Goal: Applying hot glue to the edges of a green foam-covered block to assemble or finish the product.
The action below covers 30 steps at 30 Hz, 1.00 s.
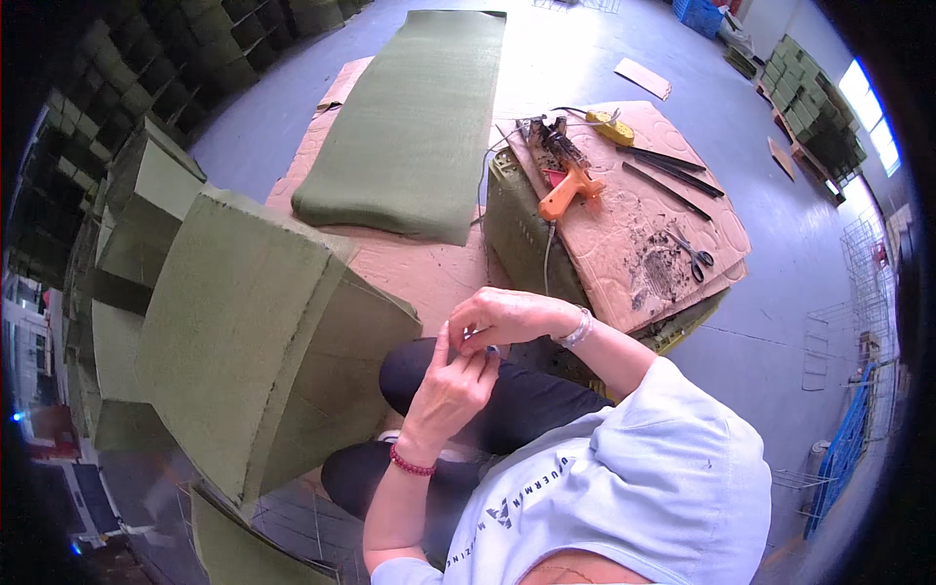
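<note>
My left hand (453, 390) and my right hand (507, 317) meet above my dark-trousered knees, fingertips together. The left index finger points up while its other fingers curl in. My right thumb and fingers pinch close against it. Whatever is between them is too small or hidden to make out. Just left of my hands stands a large green box-like piece (234, 331) with dark seams along its edges. To the right, an orange glue gun (565, 195) lies on a cardboard-topped stand (624, 273), its front smeared black. Black-handled scissors (698, 261) rest near the cardboard's right edge.
Several black sticks (673, 171) and a yellow power strip (609, 129) lie on the cardboard, with a cable running down beside the stand. Ahead, a long green sheet (405, 136) covers floor cardboard. Green pieces are stacked at left and far right; wire racks (868, 283) stand right.
</note>
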Each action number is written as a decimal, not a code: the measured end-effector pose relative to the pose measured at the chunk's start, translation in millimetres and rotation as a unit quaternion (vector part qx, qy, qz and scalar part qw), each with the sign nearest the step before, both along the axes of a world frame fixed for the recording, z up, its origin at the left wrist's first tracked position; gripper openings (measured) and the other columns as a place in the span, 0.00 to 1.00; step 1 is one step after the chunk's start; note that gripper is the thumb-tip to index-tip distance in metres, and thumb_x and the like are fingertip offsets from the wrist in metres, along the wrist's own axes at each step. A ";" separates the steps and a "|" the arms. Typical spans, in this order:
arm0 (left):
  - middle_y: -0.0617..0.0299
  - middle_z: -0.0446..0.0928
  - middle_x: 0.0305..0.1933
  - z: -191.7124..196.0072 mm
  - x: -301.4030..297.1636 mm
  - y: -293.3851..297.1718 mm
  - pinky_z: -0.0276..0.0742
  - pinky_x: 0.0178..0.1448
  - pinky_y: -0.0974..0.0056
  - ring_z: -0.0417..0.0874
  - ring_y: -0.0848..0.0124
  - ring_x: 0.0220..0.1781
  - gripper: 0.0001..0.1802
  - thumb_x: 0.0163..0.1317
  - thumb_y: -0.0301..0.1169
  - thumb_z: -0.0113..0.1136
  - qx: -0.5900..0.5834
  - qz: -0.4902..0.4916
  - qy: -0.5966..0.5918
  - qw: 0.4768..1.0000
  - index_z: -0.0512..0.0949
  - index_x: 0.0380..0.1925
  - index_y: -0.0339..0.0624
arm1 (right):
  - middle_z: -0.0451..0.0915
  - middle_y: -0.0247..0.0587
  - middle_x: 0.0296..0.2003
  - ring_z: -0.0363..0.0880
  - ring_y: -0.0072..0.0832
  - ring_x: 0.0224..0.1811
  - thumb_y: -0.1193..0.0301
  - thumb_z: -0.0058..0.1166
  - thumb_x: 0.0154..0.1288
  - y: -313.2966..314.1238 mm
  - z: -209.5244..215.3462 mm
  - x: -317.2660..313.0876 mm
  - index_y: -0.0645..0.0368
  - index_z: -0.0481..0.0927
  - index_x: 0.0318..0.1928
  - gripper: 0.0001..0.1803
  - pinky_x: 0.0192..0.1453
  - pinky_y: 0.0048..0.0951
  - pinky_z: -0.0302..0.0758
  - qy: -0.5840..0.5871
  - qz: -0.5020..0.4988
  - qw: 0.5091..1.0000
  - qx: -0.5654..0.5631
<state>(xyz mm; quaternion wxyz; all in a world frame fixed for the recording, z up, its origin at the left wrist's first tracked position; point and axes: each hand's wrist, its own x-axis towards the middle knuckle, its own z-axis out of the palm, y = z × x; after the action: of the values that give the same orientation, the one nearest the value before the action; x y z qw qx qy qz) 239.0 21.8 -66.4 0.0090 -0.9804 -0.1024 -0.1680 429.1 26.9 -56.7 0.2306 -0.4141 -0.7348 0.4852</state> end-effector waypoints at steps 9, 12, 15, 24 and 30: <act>0.54 0.70 0.61 11.2 -6.3 21.9 0.44 0.74 0.44 0.61 0.63 0.70 0.15 0.56 0.33 0.58 0.015 0.149 -0.005 0.989 0.78 0.43 0.40 | 0.75 0.44 0.30 0.77 0.39 0.34 0.73 0.57 0.54 -17.7 18.6 -19.3 0.65 0.72 0.30 0.09 0.35 0.33 0.73 0.049 -0.129 0.923 0.359; 0.57 0.71 0.60 13.6 -7.4 22.3 0.44 0.74 0.45 0.62 0.63 0.70 0.18 0.56 0.37 0.58 0.034 0.165 -0.030 0.985 0.78 0.45 0.41 | 0.76 0.44 0.28 0.77 0.38 0.32 0.77 0.56 0.56 -31.3 7.6 2.4 0.66 0.76 0.24 0.07 0.35 0.35 0.72 0.051 -0.305 0.946 0.093; 0.57 0.71 0.61 13.0 -7.2 21.3 0.45 0.74 0.46 0.61 0.64 0.70 0.20 0.55 0.37 0.58 0.032 0.166 -0.027 0.985 0.78 0.47 0.41 | 0.79 0.45 0.33 0.79 0.38 0.38 0.79 0.56 0.54 -17.1 -7.2 11.7 0.65 0.78 0.31 0.03 0.41 0.34 0.75 -0.111 -0.380 0.870 0.295; 0.51 0.74 0.51 -32.0 -9.4 18.3 0.62 0.67 0.56 0.69 0.56 0.61 0.20 0.56 0.30 0.56 -0.185 0.087 -0.085 0.975 0.74 0.50 0.35 | 0.79 0.50 0.41 0.76 0.45 0.48 0.61 0.44 0.67 -4.1 -17.9 -67.9 0.63 0.77 0.44 0.18 0.53 0.40 0.72 -0.012 -0.045 0.924 0.380; 0.50 0.75 0.53 25.6 -2.4 21.4 0.69 0.63 0.55 0.73 0.55 0.59 0.24 0.52 0.30 0.64 -0.224 0.081 -0.180 0.954 0.74 0.51 0.36 | 0.80 0.51 0.36 0.80 0.40 0.39 0.74 0.49 0.55 15.2 -127.2 27.7 0.63 0.79 0.39 0.11 0.42 0.34 0.77 -0.137 -0.240 0.918 0.285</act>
<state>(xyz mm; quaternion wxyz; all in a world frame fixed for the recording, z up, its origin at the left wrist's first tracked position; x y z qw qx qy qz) 236.6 43.2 -40.8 -0.2155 -0.8992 -0.2161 -0.3135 456.8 42.1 -183.9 0.3448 -0.5573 -0.7451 0.1242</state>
